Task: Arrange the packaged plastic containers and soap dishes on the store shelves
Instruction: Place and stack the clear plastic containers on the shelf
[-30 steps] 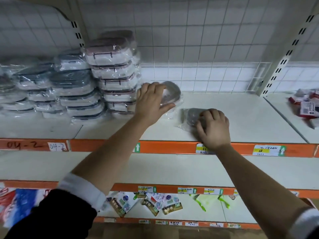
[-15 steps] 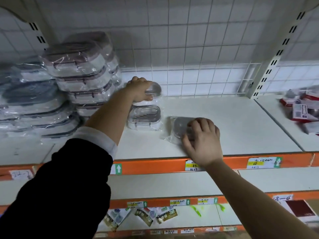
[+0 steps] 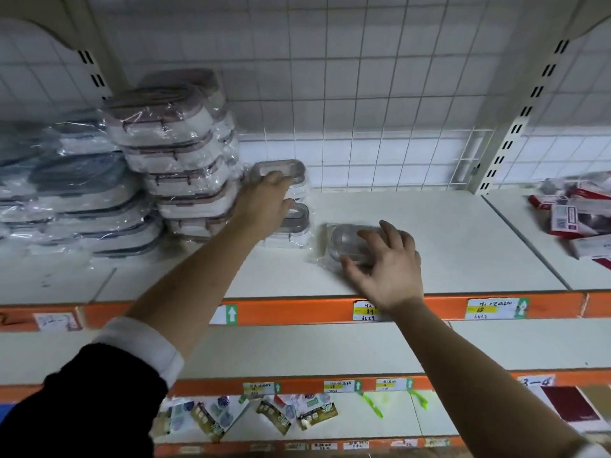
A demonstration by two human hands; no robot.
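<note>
The left hand (image 3: pixel 264 201) rests straight-fingered on the stacked soap dishes (image 3: pixel 292 168) at the back of the shelf (image 3: pixel 456 246). The right hand (image 3: pixel 388 262) seems to clasp a wrapped soap dish (image 3: pixel 347 240) beside them. It is probably light, stiff and film-slick, so grip its long edges.

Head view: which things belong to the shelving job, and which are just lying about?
Job:
left hand touching the rear soap dish
front soap dish
right hand holding the bagged soap dish
pink-lidded container stack
blue-lidded container stack

Lying about:
red-and-white boxes at far right
sachets and green items on the lower shelf
</note>
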